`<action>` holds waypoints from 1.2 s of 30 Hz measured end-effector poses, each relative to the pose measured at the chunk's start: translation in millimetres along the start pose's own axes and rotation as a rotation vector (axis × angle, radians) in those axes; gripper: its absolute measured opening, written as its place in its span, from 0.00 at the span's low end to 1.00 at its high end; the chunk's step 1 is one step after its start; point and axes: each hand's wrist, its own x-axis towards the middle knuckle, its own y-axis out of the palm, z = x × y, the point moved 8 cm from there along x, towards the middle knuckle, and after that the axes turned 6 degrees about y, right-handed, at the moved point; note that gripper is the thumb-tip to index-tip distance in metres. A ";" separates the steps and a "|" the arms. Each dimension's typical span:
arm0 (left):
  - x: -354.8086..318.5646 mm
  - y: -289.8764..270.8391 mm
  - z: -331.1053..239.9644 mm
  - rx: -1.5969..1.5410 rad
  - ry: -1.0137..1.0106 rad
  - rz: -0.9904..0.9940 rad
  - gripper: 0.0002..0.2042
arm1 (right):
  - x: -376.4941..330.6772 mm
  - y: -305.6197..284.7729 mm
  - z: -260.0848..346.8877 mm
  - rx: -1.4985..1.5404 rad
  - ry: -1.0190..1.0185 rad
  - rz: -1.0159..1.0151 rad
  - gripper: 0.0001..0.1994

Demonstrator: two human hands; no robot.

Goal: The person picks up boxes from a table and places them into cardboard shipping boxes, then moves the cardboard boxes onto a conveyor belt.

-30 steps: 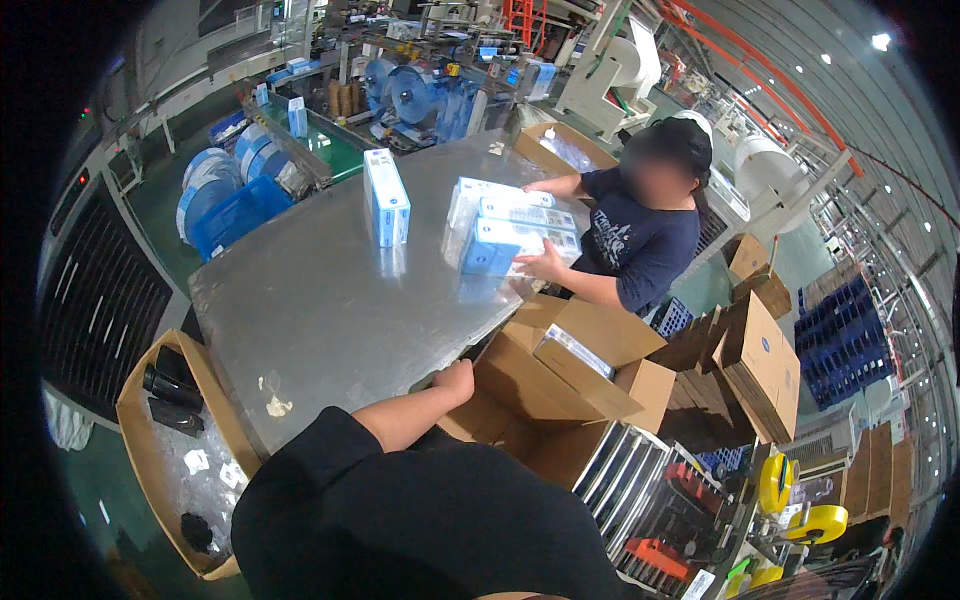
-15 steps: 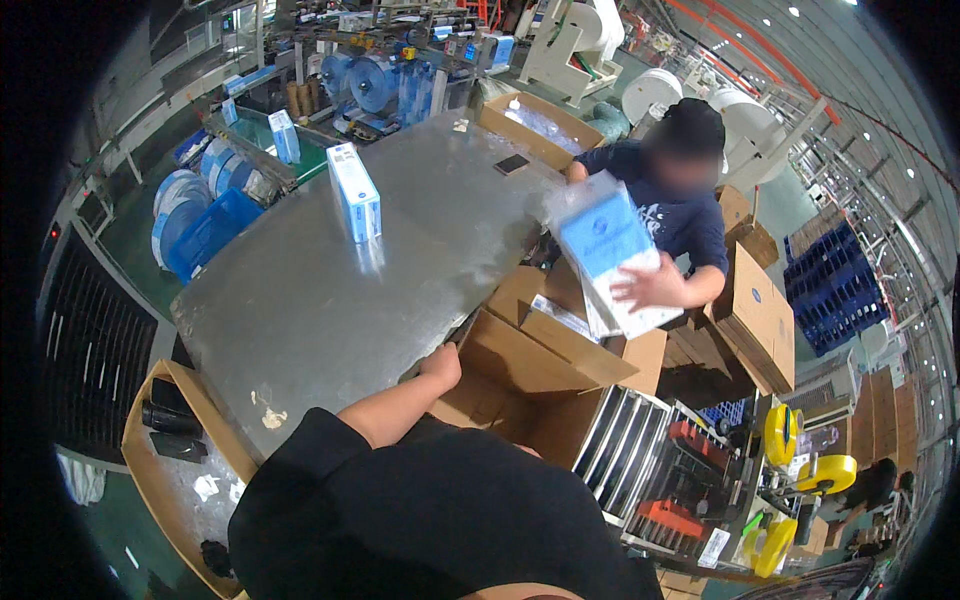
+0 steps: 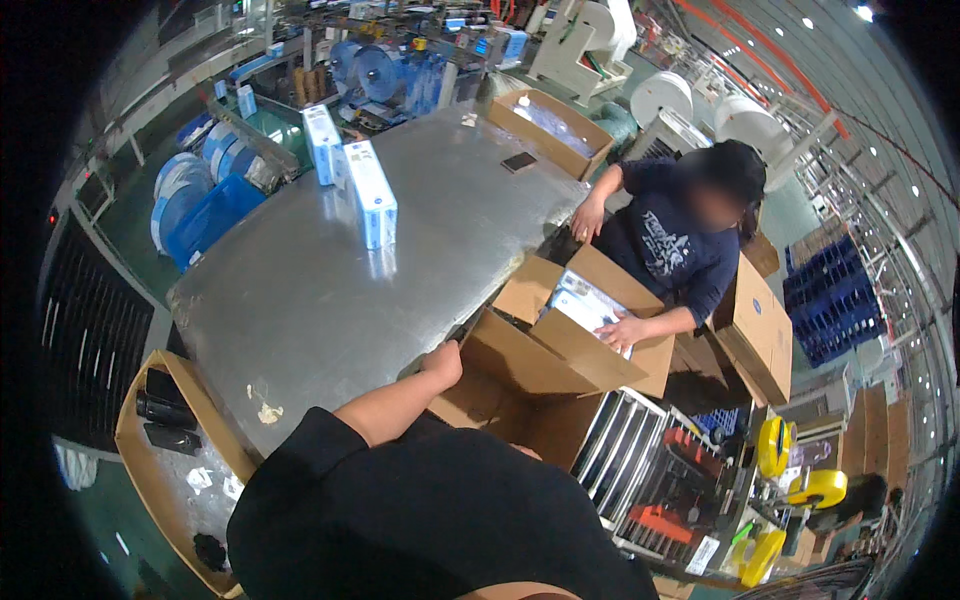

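An open cardboard box [image 3: 520, 352] stands against the table's near right edge, directly before me. My left hand [image 3: 443, 366] is closed on this box's left edge, beside the table. Only a sliver of my right hand [image 3: 527, 452] shows at the near side of the box, past my dark shirt; its fingers are hidden. Inside, the part of the box that I can see is bare cardboard. Just beyond it is a second open box [image 3: 652, 358] with blue-and-white packs [image 3: 590, 300] in it. A co-worker's hand [image 3: 622, 330] rests on those packs.
Two blue-and-white packs [image 3: 371, 198] stand on the metal table [image 3: 290, 290], with a phone [image 3: 519, 161] farther back. A roller conveyor [image 3: 628, 450] with yellow tape rolls [image 3: 818, 488] lies at right. At left sits a cardboard box [image 3: 190, 480] of plastic scraps.
The co-worker has lowered the blue-and-white packs into the far box. A second pack has arrived on the table beside the first. My left hand has stayed in place.
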 end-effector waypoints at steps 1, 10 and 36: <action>-1.0 -1.2 0.9 0.003 -0.015 0.013 0.10 | 2.4 2.2 1.7 0.006 0.001 0.009 0.18; 9.6 -28.9 57.6 -0.145 0.107 0.116 0.25 | 19.4 17.5 1.0 0.152 0.134 0.040 0.19; 307.6 -295.7 185.1 -0.234 -0.001 -0.170 0.67 | 237.0 -77.7 284.5 -0.177 -0.201 -0.180 0.14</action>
